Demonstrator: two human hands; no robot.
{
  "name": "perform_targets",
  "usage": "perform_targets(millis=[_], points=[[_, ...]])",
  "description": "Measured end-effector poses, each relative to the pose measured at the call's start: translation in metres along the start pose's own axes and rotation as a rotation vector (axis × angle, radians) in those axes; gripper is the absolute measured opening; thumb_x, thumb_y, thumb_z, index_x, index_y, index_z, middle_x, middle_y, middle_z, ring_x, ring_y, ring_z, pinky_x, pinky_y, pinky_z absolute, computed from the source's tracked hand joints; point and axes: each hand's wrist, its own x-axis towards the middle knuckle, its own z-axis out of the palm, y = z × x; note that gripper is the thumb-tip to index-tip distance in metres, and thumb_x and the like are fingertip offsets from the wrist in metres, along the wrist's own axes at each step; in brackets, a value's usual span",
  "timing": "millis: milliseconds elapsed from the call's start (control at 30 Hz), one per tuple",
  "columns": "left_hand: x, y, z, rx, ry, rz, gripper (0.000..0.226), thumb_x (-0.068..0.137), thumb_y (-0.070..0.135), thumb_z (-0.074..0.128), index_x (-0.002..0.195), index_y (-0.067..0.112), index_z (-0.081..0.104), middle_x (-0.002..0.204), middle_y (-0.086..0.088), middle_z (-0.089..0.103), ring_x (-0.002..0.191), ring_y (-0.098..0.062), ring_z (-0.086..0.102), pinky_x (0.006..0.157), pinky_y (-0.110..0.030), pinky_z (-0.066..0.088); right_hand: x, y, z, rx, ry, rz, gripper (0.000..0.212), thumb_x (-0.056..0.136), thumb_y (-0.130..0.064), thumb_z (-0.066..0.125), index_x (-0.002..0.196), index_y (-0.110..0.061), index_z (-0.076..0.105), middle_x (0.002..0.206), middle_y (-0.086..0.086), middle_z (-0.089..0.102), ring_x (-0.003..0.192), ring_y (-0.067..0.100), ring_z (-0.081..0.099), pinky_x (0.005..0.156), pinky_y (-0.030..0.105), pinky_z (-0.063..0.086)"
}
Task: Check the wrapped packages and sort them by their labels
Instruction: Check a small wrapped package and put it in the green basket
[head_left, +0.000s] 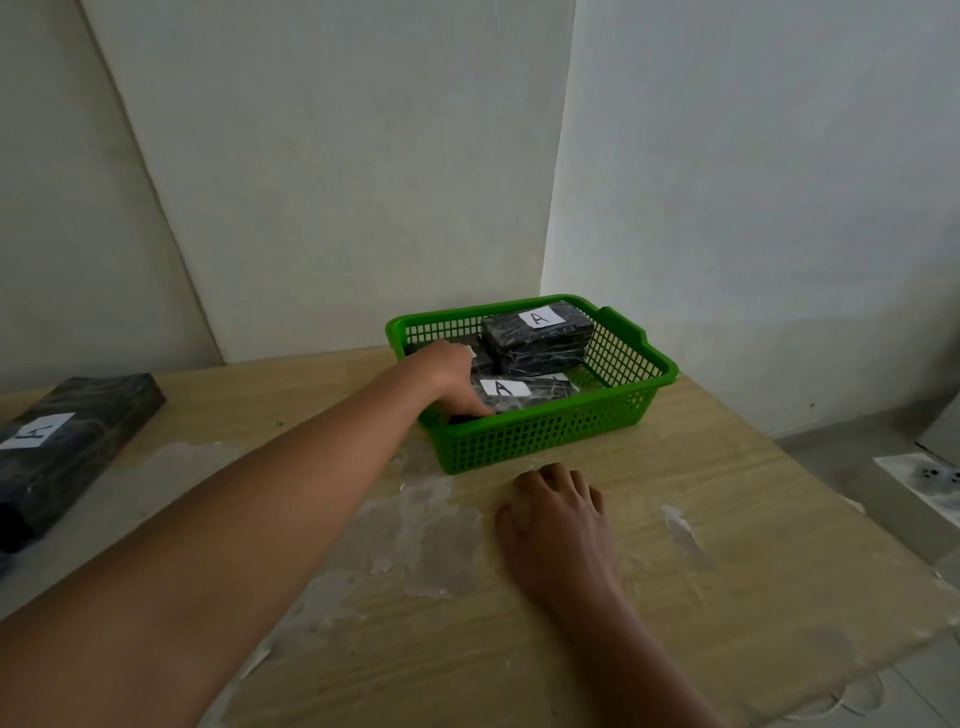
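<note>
- Packages wrapped in dark, glossy film lie in a green basket (545, 436) at the far corner of the wooden table (727, 571); each visible white label reads "A".
- One package (537, 338) sits highest, resting across the others toward the basket's back; a second labelled package (524, 392) lies lower, near the front wall.
- A further long wrapped package (67, 441), also marked "A", lies on the table's left edge, well apart from the basket.
- The left hand (449, 376) reaches over the basket's left rim, fingers curled downward onto a dark package beside the front label; whether it is truly gripping or only touching, I cannot tell, since the fingertips are hidden.
- The right hand (558, 512) rests on the table just in front of the basket, fingers loosely bent, holding nothing.
- Handling, as a judgement: the packages look like firm, brick-shaped blocks, probably of moderate weight, with film that may be slippery and creased.
- The best hold is likely across the short sides, thumb against one long edge and fingers against the other, keeping the label face up and uncovered for reading.
- The stacked upper package may shift if a lower one is pulled out from under it.
</note>
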Motion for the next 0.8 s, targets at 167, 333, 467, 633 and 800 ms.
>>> perform_targets(millis=[167, 333, 467, 633, 800], points=[[0.012, 0.004, -0.003, 0.151, -0.098, 0.002, 0.08, 0.089, 0.06, 0.074, 0.148, 0.009, 0.055, 0.144, -0.008, 0.061, 0.125, -0.03, 0.062, 0.107, -0.045, 0.053, 0.001, 0.0, -0.001, 0.011, -0.002, 0.003, 0.046, 0.102, -0.056, 0.043, 0.138, -0.031, 0.057, 0.142, -0.005, 0.054, 0.134, 0.019, 0.047, 0.115, 0.039, 0.035], [0.02, 0.006, -0.008, 0.255, -0.176, 0.038, 0.068, 0.093, 0.051, 0.074, 0.147, 0.013, 0.059, 0.142, -0.005, 0.063, 0.124, -0.028, 0.062, 0.105, -0.039, 0.052, 0.001, -0.001, -0.001, 0.007, -0.002, 0.006, 0.047, 0.102, -0.056, 0.043, 0.139, -0.031, 0.057, 0.142, -0.005, 0.053, 0.134, 0.019, 0.046, 0.115, 0.039, 0.034], [0.025, 0.007, -0.004, 0.286, -0.205, 0.059, 0.06, 0.096, 0.036, 0.075, 0.148, 0.015, 0.058, 0.144, -0.005, 0.061, 0.123, -0.027, 0.063, 0.105, -0.041, 0.055, 0.001, -0.001, -0.002, 0.004, -0.001, 0.011, 0.047, 0.101, -0.057, 0.043, 0.138, -0.032, 0.057, 0.142, -0.005, 0.053, 0.133, 0.019, 0.047, 0.114, 0.039, 0.035], [0.031, 0.003, -0.006, 0.387, -0.247, 0.061, 0.064, 0.095, 0.037, 0.075, 0.152, 0.015, 0.053, 0.148, -0.007, 0.056, 0.128, -0.029, 0.06, 0.109, -0.044, 0.052, 0.001, -0.001, -0.001, 0.012, 0.002, 0.015, 0.047, 0.101, -0.057, 0.044, 0.139, -0.032, 0.057, 0.143, -0.006, 0.053, 0.134, 0.018, 0.046, 0.115, 0.038, 0.034], [0.034, -0.002, -0.01, 0.486, -0.265, 0.072, 0.067, 0.095, 0.037, 0.076, 0.154, 0.018, 0.051, 0.15, -0.005, 0.056, 0.13, -0.028, 0.058, 0.111, -0.044, 0.051, 0.001, -0.001, -0.001, 0.007, 0.007, 0.016, 0.048, 0.1, -0.057, 0.044, 0.139, -0.033, 0.057, 0.142, -0.006, 0.053, 0.133, 0.018, 0.046, 0.114, 0.038, 0.035]])
